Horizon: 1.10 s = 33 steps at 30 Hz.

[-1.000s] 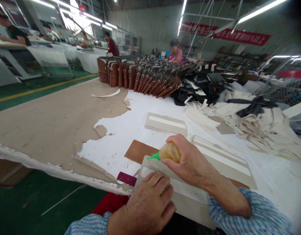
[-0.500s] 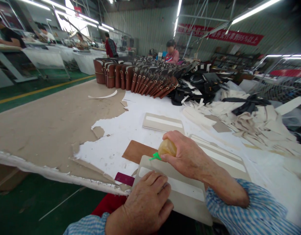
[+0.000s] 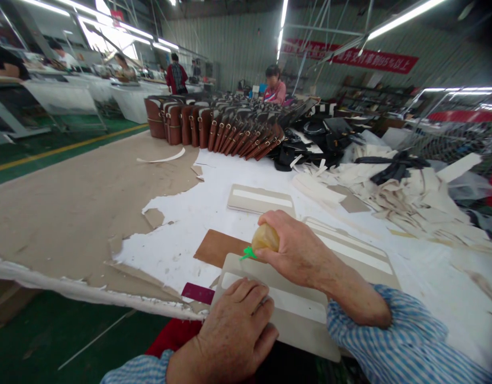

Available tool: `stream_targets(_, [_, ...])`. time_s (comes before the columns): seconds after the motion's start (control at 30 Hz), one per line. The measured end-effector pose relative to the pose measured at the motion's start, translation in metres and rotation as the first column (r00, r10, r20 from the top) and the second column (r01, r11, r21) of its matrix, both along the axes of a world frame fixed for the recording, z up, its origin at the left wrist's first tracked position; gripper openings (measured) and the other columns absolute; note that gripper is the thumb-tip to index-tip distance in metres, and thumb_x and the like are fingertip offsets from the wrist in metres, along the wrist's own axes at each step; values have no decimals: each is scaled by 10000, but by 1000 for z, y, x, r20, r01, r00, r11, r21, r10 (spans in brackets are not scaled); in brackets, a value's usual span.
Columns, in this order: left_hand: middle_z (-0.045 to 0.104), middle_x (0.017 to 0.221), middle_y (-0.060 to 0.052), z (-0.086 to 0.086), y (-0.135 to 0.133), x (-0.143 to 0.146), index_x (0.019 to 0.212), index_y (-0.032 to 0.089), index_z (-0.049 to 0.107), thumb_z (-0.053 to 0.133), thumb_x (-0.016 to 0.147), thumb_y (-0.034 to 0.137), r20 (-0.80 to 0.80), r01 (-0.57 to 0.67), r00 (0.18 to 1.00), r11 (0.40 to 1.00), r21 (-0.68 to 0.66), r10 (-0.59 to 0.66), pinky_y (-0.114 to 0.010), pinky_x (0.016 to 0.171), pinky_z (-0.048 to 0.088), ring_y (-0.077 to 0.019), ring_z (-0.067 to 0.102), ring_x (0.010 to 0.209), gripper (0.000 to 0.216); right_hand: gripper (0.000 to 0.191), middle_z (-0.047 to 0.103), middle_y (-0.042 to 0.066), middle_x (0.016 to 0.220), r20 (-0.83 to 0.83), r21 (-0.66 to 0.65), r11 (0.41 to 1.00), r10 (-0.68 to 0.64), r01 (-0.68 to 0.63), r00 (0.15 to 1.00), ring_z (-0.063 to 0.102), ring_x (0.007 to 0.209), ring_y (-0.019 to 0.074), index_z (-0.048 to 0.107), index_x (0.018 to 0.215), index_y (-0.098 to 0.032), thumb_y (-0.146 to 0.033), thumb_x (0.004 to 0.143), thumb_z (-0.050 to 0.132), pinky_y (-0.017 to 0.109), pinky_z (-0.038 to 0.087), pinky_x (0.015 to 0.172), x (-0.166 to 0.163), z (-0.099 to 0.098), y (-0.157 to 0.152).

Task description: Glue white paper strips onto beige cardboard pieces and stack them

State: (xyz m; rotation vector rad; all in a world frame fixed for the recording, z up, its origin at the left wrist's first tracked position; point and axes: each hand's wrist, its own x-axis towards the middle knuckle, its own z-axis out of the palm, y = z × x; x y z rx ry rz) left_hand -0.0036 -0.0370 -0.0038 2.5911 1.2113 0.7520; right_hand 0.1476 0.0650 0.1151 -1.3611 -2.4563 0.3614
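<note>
A beige panel (image 3: 286, 333) with a white strip (image 3: 300, 305) across it lies at the table's near edge, partly overhanging. My left hand (image 3: 240, 320) rests on its left part, palm down with fingers slightly bent, holding nothing. Wrapped in the fingers of my right hand (image 3: 300, 248) is a yellowish, translucent rounded lump (image 3: 266, 238), held at the panel's far edge. A small bright green piece (image 3: 248, 253) sticks out beside the lump. Behind the panel lies a flat brown piece (image 3: 217, 248), and a dark magenta piece (image 3: 197, 293) is at its left.
More beige panels with white strips (image 3: 262, 198) lie farther back and to the right (image 3: 350, 248). Brown buckled bags (image 3: 225, 130) stand in a long row at the back. Black pieces (image 3: 306, 141) and pale scraps (image 3: 426, 197) are heaped at right. A person (image 3: 275, 88) is behind the bags.
The whole view has shifted slightly, so things appear a little farther left. My right hand keeps its hold on the lump at the panel's edge, and my left hand stays on the panel.
</note>
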Motion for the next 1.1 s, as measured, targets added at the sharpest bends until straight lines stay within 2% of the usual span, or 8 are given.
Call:
stream_targets(0.2, [701,1181,-87,-1,0,0,1140,170,676,613,954,326,15,4,1000,1000,4,-4,-478,1105,484,-280,604,1130,251,371,664,125,1130,-20,13,999,50,-50,999,615,1000,281,573,1152,-185,-243,816,719,396,475,829,-15,-2,5])
stream_targets(0.67, [700,1220,-99,-3,-1,-1,1162,167,665,621,949,319,-3,8,1000,1000,12,-8,-501,1091,497,-299,612,1149,265,303,677,126,1102,58,12,999,50,-51,997,624,926,267,587,1138,-183,-281,868,684,373,461,779,-17,5,6])
stream_targets(1.1, [706,1223,-102,-5,0,-1,1167,172,675,604,960,333,0,1,1000,999,37,-1,-503,1075,515,-303,617,1146,272,315,692,102,1027,73,34,999,-38,36,997,609,819,244,605,1097,-210,-279,808,709,355,430,716,7,6,2])
